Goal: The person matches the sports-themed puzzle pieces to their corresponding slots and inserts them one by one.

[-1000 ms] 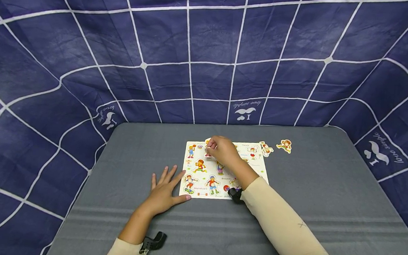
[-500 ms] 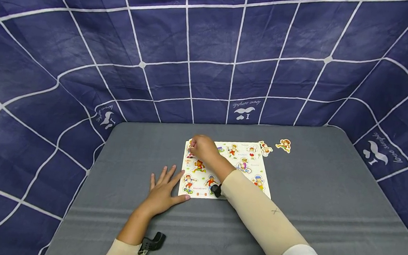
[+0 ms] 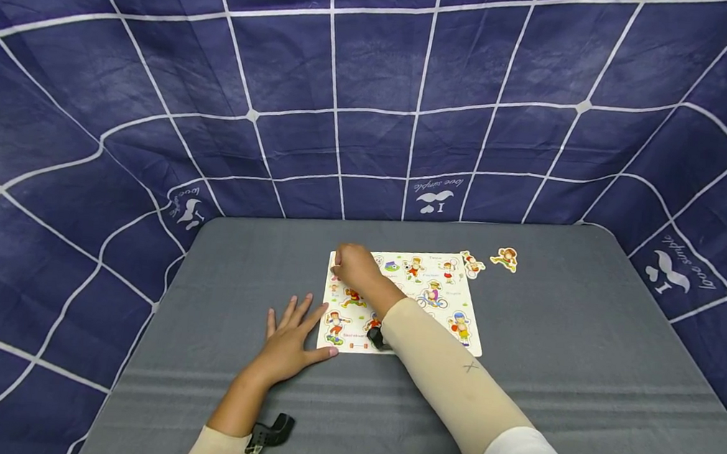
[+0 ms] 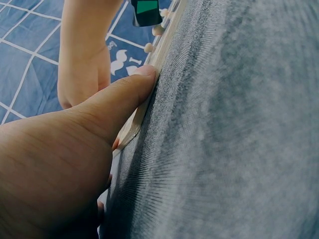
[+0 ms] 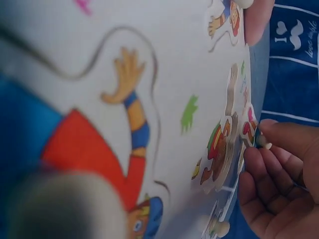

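A white peg puzzle board (image 3: 461, 302) with sports figures lies on the grey table. Over its upper left corner my right hand (image 3: 358, 267) pinches a puzzle piece (image 5: 250, 128) near its small round knob (image 5: 264, 144); the hand hides most of this piece in the head view. My left hand (image 3: 290, 350) lies spread at the lower left of the board, thumb and fingertips at the edges. In the left wrist view, the left thumb (image 4: 122, 97) presses along the board's wooden edge (image 4: 134, 122).
One loose puzzle piece (image 3: 472, 265) lies at the board's upper right corner, and another loose piece (image 3: 505, 259) is farther right. A blue curtain (image 3: 375, 98) with white lines surrounds the grey table (image 3: 554, 345). Knobs (image 4: 148, 48) stick up from the board.
My right hand has moved left across the board with the puzzle piece, from the upper middle to the upper left corner, and sits slightly lower now. The left hand has stayed in place.
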